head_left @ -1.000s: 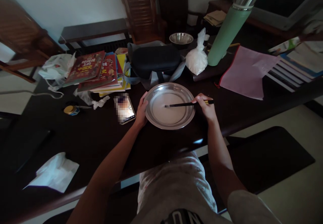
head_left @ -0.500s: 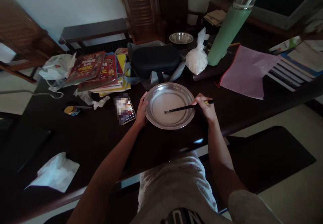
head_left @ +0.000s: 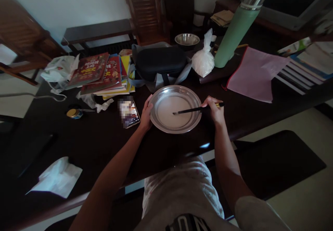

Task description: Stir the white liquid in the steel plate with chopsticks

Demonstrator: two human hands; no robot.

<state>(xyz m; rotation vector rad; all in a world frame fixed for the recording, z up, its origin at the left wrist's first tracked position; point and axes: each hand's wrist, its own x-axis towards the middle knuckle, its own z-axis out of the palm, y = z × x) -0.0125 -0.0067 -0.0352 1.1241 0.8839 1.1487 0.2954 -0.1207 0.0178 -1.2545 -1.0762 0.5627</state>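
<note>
A round metal basin [head_left: 156, 119] stands on the dark table in front of me, with a pale, cloudy layer [head_left: 169, 106] across its bottom. My left hand [head_left: 146, 114] grips the basin's left rim, the thumb at the edge and the fingers down the outer side. In my right hand [head_left: 214, 109], at the basin's right side, is a slim black paintbrush [head_left: 191, 110]. The brush slants left over the rim, and its tip is at the pale layer. Whether the tip touches the bottom I cannot tell.
Left of the basin lies a phone [head_left: 134, 114], with crumpled tissue [head_left: 104, 105] and a small jar [head_left: 74, 113] farther left. Books [head_left: 90, 69], a black case [head_left: 161, 62], a tied bag of white powder [head_left: 203, 63] and a green thermos [head_left: 235, 38] line the back. A pink pouch [head_left: 256, 73] lies right.
My right hand and the paintbrush have shifted slightly to the right, so the tip has moved right across the basin. My left hand stays on the rim.
</note>
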